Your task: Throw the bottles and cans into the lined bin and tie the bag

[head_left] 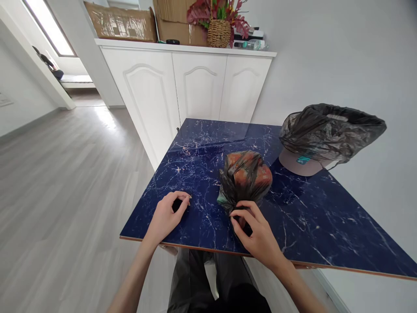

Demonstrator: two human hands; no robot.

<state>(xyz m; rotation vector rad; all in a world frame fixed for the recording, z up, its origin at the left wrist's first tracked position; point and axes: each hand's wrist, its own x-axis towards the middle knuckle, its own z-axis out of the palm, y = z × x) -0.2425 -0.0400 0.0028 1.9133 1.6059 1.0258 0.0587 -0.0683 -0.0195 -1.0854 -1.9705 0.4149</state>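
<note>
A tied dark plastic bag (246, 176) with orange-red contents showing through lies near the middle of the blue marbled table (312, 217). My right hand (256, 232) pinches the bag's twisted neck at its near end, fingers closed on the plastic. My left hand (169, 215) rests on the tabletop to the left of the bag, fingers curled loosely with nothing visible in them. A pink bin (304, 163) lined with a dark bag stands at the table's far right, beside the wall.
White cabinets (195, 87) stand behind the table, topped with cardboard boxes (122, 21), a wicker basket of red leaves (220, 30) and a bottle (252, 44). Wooden floor (65, 182) stretches to the left. My legs are under the table's near edge.
</note>
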